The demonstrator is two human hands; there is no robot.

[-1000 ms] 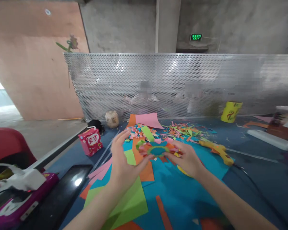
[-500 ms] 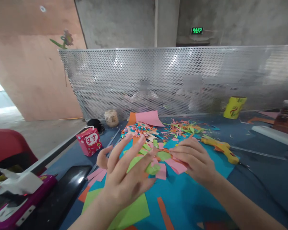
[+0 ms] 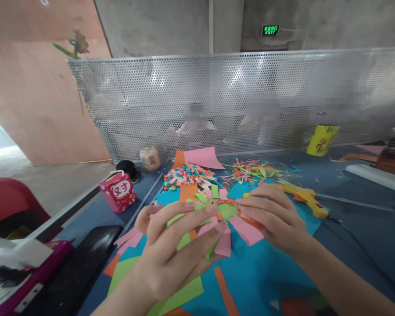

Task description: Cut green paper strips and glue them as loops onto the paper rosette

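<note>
A purple power strip (image 3: 61, 252) with a white plug (image 3: 29, 252) in it lies by the left edge of the worktop (image 3: 352, 232), near its front left corner, and a flat black device (image 3: 82, 259) lies just to the right of it. Farther back along the left edge stands a pink drink carton (image 3: 120, 193), and toward the far left corner is a pale round object (image 3: 149, 159). The left hand (image 3: 167, 254) reaches in from the front edge over a green sheet (image 3: 184, 294), its fingers bent and spread, tips touching the left side of a paper flower (image 3: 228, 211); whether its thumb pinches anything I cannot tell. Behind, toward the far edge, sits a heap of fringed paper (image 3: 189, 173). The flower, green at its centre with pink loops, is over a blue sheet (image 3: 250, 263) near the middle of the worktop, an orange strip (image 3: 226, 289) nearer the front edge. The right hand (image 3: 278, 215) bends its fingers, close together, onto the flower's right side; its thumb is hidden, so a grip cannot be confirmed. Paper shreds (image 3: 250, 170) lie toward the far edge. Right of that hand lies a yellow glue gun (image 3: 303, 197), and a yellow roll (image 3: 322, 140) stands by the far edge.
</note>
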